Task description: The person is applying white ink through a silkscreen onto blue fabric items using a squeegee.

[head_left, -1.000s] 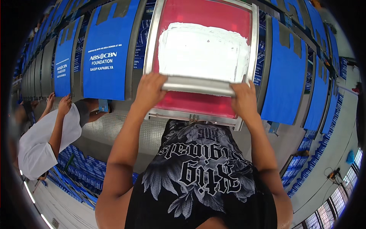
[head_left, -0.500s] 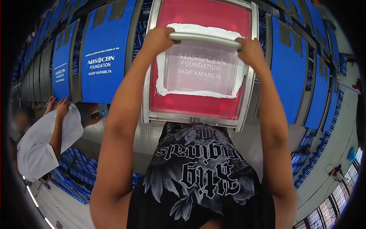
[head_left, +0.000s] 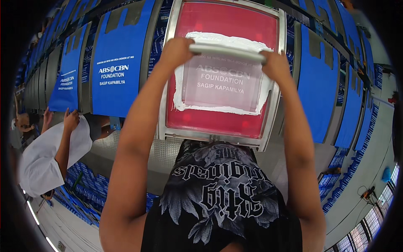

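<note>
Squeegee [head_left: 228, 53]: pale bar, lying crosswise near the 12 o'clock edge of the white ink [head_left: 179, 93].
Left hand [head_left: 178, 53]: grip wrapped round its 9 o'clock end.
Right hand [head_left: 274, 65]: grip wrapped round its 3 o'clock end.
Screen frame [head_left: 282, 31]: metal, red mesh [head_left: 222, 17], at the worker's 12 o'clock.
Blue printed panel [head_left: 115, 92]: 11 o'clock.
Co-worker [head_left: 52, 159]: 10 o'clock, white shirt.
</note>
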The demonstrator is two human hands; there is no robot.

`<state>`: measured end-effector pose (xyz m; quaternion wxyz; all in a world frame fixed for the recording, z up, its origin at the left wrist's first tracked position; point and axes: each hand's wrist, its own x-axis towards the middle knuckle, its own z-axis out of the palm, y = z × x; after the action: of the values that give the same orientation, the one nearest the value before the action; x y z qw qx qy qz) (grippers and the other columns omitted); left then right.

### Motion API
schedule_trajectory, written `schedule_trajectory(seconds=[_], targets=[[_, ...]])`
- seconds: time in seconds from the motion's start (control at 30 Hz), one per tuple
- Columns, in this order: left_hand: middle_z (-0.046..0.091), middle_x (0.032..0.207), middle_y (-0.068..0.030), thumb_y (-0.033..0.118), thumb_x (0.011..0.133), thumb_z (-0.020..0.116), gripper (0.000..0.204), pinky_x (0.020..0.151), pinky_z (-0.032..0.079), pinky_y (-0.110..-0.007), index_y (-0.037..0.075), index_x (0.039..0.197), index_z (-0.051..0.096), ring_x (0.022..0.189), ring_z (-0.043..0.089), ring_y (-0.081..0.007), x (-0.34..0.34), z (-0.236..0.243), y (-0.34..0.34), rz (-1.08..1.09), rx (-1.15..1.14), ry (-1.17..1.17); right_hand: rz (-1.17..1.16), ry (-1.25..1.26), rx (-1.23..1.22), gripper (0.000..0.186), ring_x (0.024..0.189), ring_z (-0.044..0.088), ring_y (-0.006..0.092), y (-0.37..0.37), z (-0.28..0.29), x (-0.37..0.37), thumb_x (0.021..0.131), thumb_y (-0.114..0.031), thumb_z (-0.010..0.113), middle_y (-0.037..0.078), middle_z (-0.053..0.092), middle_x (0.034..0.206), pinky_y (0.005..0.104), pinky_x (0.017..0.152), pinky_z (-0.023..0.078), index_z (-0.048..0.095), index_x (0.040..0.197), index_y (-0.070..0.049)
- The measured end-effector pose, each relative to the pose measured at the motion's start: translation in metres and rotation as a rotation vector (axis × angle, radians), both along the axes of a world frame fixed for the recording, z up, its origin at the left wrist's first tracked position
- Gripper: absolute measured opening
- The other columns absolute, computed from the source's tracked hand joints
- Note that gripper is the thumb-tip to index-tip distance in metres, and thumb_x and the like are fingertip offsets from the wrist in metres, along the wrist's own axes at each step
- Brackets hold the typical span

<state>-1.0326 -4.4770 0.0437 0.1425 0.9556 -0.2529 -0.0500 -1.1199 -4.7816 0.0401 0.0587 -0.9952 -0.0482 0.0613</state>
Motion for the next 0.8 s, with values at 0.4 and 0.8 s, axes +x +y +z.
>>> schedule_trajectory(seconds=[0.4, 0.8], targets=[[0.064, 0.089, -0.0154, 0.002, 0.053, 0.073, 0.044, 0.078, 0.046, -0.042, 0.004, 0.096, 0.065, 0.088, 0.059, -0.0321, -0.144, -0.011, 0.048, -0.075, -0.044, 0.108, -0.074, 0.063, 0.111, 0.039, 0.087, 0.060, 0.0249, 0.043, 0.002, -0.155, 0.065, -0.001, 0.059, 0.008, 0.066, 0.087, 0.0547, 0.106, 0.022, 0.065, 0.101, -0.013], [0.065, 0.087, -0.0135, 0.001, 0.058, 0.073, 0.033, 0.080, 0.046, -0.043, 0.006, 0.089, 0.068, 0.085, 0.060, -0.0333, -0.151, 0.006, 0.056, -0.034, -0.021, 0.146, -0.051, 0.150, 0.159, 0.044, 0.092, 0.060, 0.0268, 0.044, 0.035, -0.152, 0.058, 0.003, 0.061, 0.012, 0.065, 0.092, 0.0532, 0.107, 0.024, 0.065, 0.100, -0.010]])
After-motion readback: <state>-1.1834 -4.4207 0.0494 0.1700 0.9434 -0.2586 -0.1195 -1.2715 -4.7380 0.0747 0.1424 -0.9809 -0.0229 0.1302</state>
